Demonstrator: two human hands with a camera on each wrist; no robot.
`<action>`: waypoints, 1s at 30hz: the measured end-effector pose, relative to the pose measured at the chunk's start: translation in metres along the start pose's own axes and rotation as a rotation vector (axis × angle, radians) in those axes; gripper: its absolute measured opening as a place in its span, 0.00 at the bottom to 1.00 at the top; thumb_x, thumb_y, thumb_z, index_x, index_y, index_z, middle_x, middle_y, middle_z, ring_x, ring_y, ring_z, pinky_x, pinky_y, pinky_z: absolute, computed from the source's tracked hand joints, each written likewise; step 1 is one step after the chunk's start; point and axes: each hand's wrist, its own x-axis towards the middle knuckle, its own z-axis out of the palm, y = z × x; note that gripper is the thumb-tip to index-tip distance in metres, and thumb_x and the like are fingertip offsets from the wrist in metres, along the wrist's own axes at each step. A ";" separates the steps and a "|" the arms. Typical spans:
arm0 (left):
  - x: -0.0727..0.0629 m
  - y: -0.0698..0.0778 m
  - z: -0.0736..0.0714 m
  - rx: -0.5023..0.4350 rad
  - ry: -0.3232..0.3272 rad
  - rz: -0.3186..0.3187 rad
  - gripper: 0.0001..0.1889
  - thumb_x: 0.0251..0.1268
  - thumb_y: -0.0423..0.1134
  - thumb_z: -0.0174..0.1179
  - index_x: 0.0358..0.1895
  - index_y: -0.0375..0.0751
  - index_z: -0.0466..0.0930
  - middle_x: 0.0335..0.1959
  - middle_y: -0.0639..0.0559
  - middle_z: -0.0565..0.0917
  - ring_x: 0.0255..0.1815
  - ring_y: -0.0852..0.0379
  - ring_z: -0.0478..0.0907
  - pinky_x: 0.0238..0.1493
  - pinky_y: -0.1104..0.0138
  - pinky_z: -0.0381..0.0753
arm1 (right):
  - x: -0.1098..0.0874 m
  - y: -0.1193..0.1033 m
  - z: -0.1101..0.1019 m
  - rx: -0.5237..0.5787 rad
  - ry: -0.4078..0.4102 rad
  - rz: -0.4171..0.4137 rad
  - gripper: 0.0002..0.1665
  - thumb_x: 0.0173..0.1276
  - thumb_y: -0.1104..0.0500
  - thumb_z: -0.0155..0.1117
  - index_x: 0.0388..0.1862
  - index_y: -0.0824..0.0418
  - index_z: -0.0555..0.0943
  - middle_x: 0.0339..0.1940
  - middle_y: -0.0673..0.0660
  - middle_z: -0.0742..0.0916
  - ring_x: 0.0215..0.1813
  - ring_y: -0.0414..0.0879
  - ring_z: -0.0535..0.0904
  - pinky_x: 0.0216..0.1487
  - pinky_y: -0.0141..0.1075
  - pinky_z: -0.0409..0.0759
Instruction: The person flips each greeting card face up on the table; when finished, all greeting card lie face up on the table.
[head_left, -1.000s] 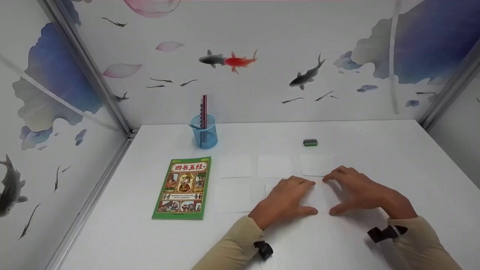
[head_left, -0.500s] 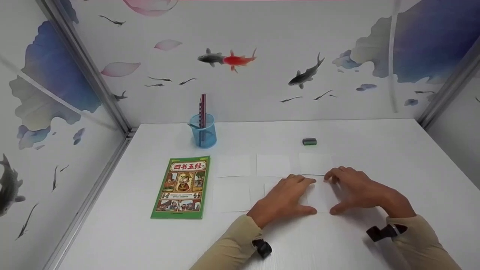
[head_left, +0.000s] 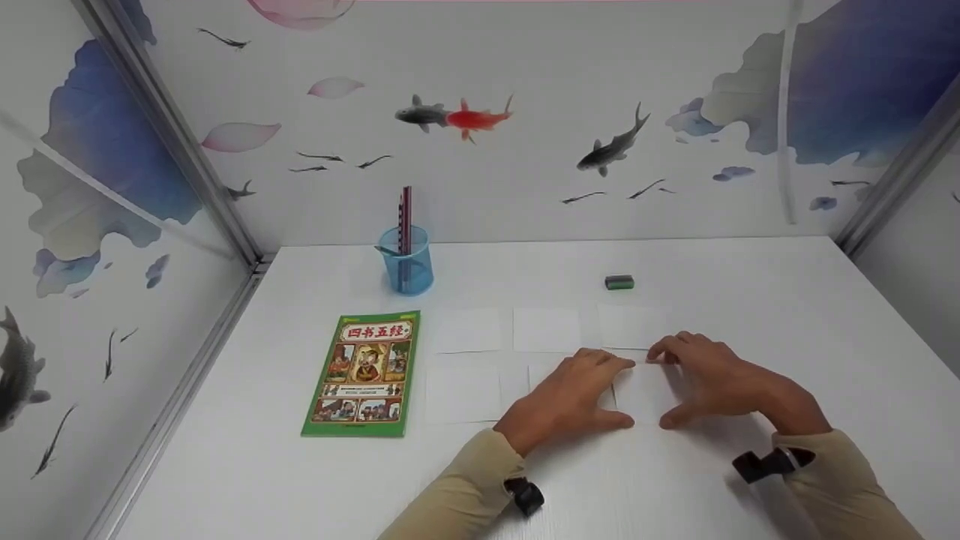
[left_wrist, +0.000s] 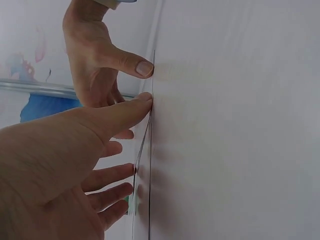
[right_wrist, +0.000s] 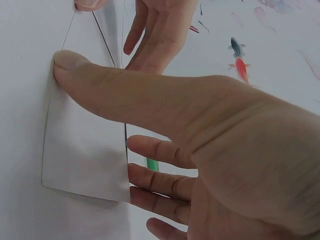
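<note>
A thin white card (head_left: 643, 394) lies between the two hands on the white table. My left hand (head_left: 562, 397) holds its left part, thumb at the near edge and fingertips at the far edge. Across from it, my right hand (head_left: 716, 384) spans the right part the same way. The right wrist view shows the white sheet (right_wrist: 85, 150) between thumb and fingers. Seen edge-on in the left wrist view, both thumbs sit at the near edge. Another white card (head_left: 538, 373) is partly hidden behind the left hand.
More white cards (head_left: 546, 330) lie in a row behind, with one card (head_left: 463, 394) in front at left. A green-bordered book (head_left: 364, 375) lies left of them. Farther back stand a blue cup (head_left: 409, 270) with pencils and a small green-and-grey block (head_left: 619, 283).
Both hands stay almost in place at the card. Its left edge shows as a darker line beside the left hand now. The head view has shifted slightly.
</note>
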 end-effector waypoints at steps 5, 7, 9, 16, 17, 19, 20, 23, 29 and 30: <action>0.001 0.001 0.000 -0.013 0.024 0.014 0.31 0.70 0.59 0.73 0.73 0.58 0.79 0.72 0.58 0.77 0.75 0.57 0.72 0.79 0.65 0.72 | 0.003 0.003 -0.002 0.110 0.065 0.008 0.38 0.56 0.43 0.89 0.61 0.55 0.83 0.54 0.56 0.82 0.57 0.52 0.79 0.54 0.46 0.84; 0.001 0.001 0.001 -0.014 0.030 0.012 0.29 0.71 0.59 0.72 0.71 0.59 0.81 0.73 0.56 0.77 0.75 0.57 0.71 0.79 0.64 0.72 | 0.004 0.006 -0.004 0.168 0.145 0.001 0.31 0.61 0.49 0.87 0.59 0.56 0.84 0.54 0.57 0.84 0.54 0.51 0.81 0.51 0.39 0.84; 0.001 0.002 0.001 -0.027 0.037 0.006 0.28 0.71 0.59 0.72 0.70 0.58 0.82 0.73 0.55 0.77 0.75 0.57 0.71 0.78 0.65 0.72 | 0.004 0.007 -0.006 0.230 0.231 0.008 0.27 0.65 0.53 0.84 0.60 0.56 0.84 0.54 0.58 0.86 0.51 0.49 0.84 0.50 0.32 0.84; 0.007 0.008 -0.002 -0.416 0.058 -0.060 0.29 0.80 0.63 0.60 0.72 0.50 0.83 0.53 0.59 0.87 0.51 0.68 0.80 0.51 0.77 0.80 | 0.008 -0.007 -0.011 0.441 0.419 0.003 0.22 0.78 0.52 0.73 0.66 0.54 0.82 0.61 0.58 0.87 0.51 0.45 0.85 0.54 0.19 0.79; 0.007 0.009 -0.003 -0.508 0.052 -0.076 0.31 0.81 0.64 0.58 0.72 0.48 0.82 0.51 0.61 0.89 0.48 0.70 0.82 0.48 0.77 0.81 | 0.008 -0.011 -0.010 0.452 0.426 0.000 0.20 0.79 0.50 0.71 0.65 0.52 0.82 0.61 0.56 0.87 0.52 0.44 0.85 0.56 0.18 0.78; 0.008 0.010 -0.005 -0.662 0.037 -0.099 0.32 0.82 0.65 0.55 0.73 0.47 0.82 0.48 0.62 0.91 0.44 0.70 0.86 0.44 0.76 0.84 | 0.008 -0.018 -0.009 0.472 0.416 -0.013 0.19 0.82 0.47 0.67 0.65 0.51 0.83 0.61 0.55 0.87 0.54 0.44 0.86 0.57 0.21 0.79; 0.008 0.010 -0.006 -0.712 0.030 -0.121 0.31 0.81 0.67 0.54 0.70 0.49 0.85 0.44 0.63 0.91 0.41 0.70 0.85 0.41 0.75 0.83 | 0.009 -0.022 -0.007 0.486 0.397 -0.022 0.18 0.83 0.46 0.64 0.65 0.50 0.83 0.60 0.54 0.87 0.54 0.44 0.88 0.58 0.23 0.79; 0.007 0.010 -0.009 -0.847 0.012 -0.156 0.26 0.81 0.66 0.56 0.58 0.51 0.91 0.39 0.62 0.91 0.37 0.69 0.85 0.38 0.73 0.82 | 0.011 -0.028 -0.002 0.526 0.334 -0.060 0.18 0.89 0.46 0.54 0.65 0.52 0.83 0.59 0.55 0.88 0.52 0.47 0.90 0.56 0.29 0.84; 0.006 0.002 -0.005 -1.105 -0.005 -0.166 0.18 0.77 0.39 0.65 0.66 0.43 0.84 0.50 0.57 0.91 0.46 0.67 0.86 0.50 0.71 0.86 | 0.014 -0.025 0.005 0.486 0.356 -0.118 0.14 0.87 0.54 0.59 0.65 0.54 0.83 0.61 0.56 0.89 0.59 0.47 0.86 0.58 0.33 0.85; 0.006 0.001 -0.004 -1.125 0.000 -0.172 0.20 0.75 0.36 0.64 0.68 0.42 0.82 0.52 0.55 0.91 0.47 0.66 0.86 0.50 0.72 0.85 | 0.014 -0.024 0.005 0.455 0.376 -0.115 0.15 0.84 0.56 0.64 0.65 0.53 0.83 0.62 0.55 0.89 0.61 0.47 0.85 0.61 0.35 0.85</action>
